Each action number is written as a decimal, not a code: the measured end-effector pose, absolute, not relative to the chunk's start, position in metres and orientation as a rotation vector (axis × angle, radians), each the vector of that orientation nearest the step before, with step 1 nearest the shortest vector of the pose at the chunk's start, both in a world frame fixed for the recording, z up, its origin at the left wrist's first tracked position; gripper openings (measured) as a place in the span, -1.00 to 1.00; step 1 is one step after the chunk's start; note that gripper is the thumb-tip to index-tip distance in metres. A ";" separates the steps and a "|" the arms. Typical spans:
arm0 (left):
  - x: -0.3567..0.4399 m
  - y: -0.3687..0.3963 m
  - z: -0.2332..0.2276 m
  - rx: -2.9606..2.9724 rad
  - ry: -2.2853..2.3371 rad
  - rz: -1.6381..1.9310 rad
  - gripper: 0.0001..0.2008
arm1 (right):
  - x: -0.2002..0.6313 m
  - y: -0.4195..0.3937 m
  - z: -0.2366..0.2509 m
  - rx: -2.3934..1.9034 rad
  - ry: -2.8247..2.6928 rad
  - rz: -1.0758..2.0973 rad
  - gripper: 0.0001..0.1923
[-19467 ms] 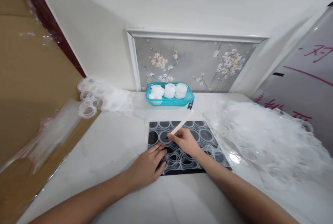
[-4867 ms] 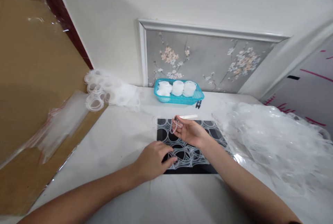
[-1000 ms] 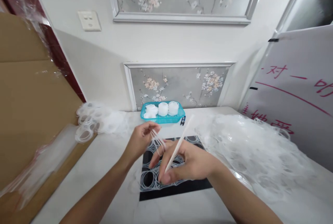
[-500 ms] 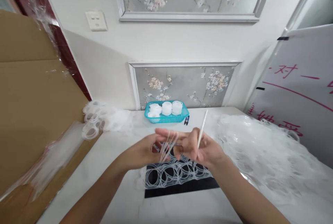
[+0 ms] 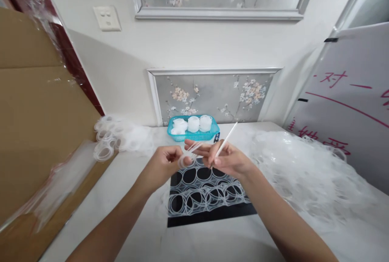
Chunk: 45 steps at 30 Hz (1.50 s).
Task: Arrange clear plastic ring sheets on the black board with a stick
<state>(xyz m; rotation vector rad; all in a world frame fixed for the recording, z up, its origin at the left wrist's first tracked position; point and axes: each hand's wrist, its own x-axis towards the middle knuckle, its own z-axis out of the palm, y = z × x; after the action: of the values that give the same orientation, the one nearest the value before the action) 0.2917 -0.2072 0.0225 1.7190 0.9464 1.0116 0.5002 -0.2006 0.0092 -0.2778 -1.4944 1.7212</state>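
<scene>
My left hand is raised over the counter, its fingers pinched together on a small clear ring, which hangs in the air between both hands just above the black mat. My right hand meets it there, fingers closed around a thin white stick that points up and away toward the wall, while its forefinger and middle finger stretch out to touch the ring. I judge the ring to be nearly weightless, soft and springy, easy to bend out of round and apt to slip or flick away, so the rim pinched between thumb and fingertip seems the sound place to hold it; a hard squeeze would likely crease it. On the mat lies a web of joined rings, thin and floppy by the look of it, probably easy to tear. A heap of the same clear film lies to the right, loose rings to the left, and a blue basket of white rolls at the back. The board on the right carries pink handwritten characters; I can make out "对" and a dash, the rest being cut off or too skewed to read. I see no brand anywhere.
</scene>
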 end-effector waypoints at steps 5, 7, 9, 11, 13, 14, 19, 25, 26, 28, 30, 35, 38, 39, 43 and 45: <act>0.295 -0.201 0.020 1.535 0.930 1.354 -0.75 | 0.504 -0.214 0.022 -0.477 -2.080 1.644 -0.84; 0.297 -0.197 0.015 1.489 0.997 1.375 -0.76 | 0.505 -0.218 0.024 -0.419 -2.159 1.672 -0.84; 0.300 -0.195 0.011 1.538 1.110 1.388 -0.70 | 0.508 -0.218 0.023 -0.301 -2.142 1.730 -0.82; 0.302 -0.195 0.009 1.663 1.167 1.278 -0.62 | 0.510 -0.215 0.020 -0.213 -1.981 1.769 -0.73; 0.303 -0.197 0.012 1.756 1.084 0.923 -0.60 | 0.512 -0.211 0.019 -0.203 -1.718 1.749 -0.60; 0.302 -0.199 0.014 1.754 1.004 0.712 -0.60 | 0.512 -0.210 0.020 -0.205 -1.597 1.729 -0.54; 0.299 -0.208 0.027 1.688 0.828 0.359 -0.56 | 0.508 -0.209 0.023 -0.265 -1.399 1.730 -0.48; 0.295 -0.212 0.027 1.689 0.852 0.418 -0.64 | 0.507 -0.200 0.008 -0.229 -1.465 1.721 -0.72; 0.294 -0.213 0.026 1.688 0.848 0.455 -0.65 | 0.508 -0.197 0.006 -0.209 -1.499 1.714 -0.78; 0.295 -0.213 0.025 1.663 0.862 0.600 -0.68 | 0.508 -0.193 0.003 -0.175 -1.590 1.686 -0.87; 0.295 -0.212 0.025 1.603 0.902 0.830 -0.69 | 0.506 -0.193 0.004 -0.186 -1.717 1.629 -0.91; 0.297 -0.206 0.025 1.357 0.879 1.299 -0.65 | 0.500 -0.213 0.017 -0.453 -2.146 1.452 -0.83; 0.301 -0.201 0.022 1.156 0.872 1.339 -0.63 | 0.498 -0.227 0.024 -0.553 -2.264 1.361 -0.83; 0.303 -0.200 0.020 1.089 0.876 1.340 -0.62 | 0.499 -0.229 0.025 -0.557 -2.279 1.346 -0.83; 0.313 -0.205 0.014 0.839 0.872 1.315 -0.68 | 0.502 -0.226 0.023 -0.513 -2.283 1.363 -0.81; 0.319 -0.210 0.012 0.779 0.826 1.282 -0.69 | 0.504 -0.219 0.020 -0.487 -2.285 1.368 -0.79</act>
<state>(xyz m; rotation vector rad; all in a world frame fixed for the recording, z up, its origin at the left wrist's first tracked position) 0.3189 -0.2097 0.0117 0.7795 0.8261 1.2816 0.5036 -0.2190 0.0200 -0.4875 -2.2854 1.3681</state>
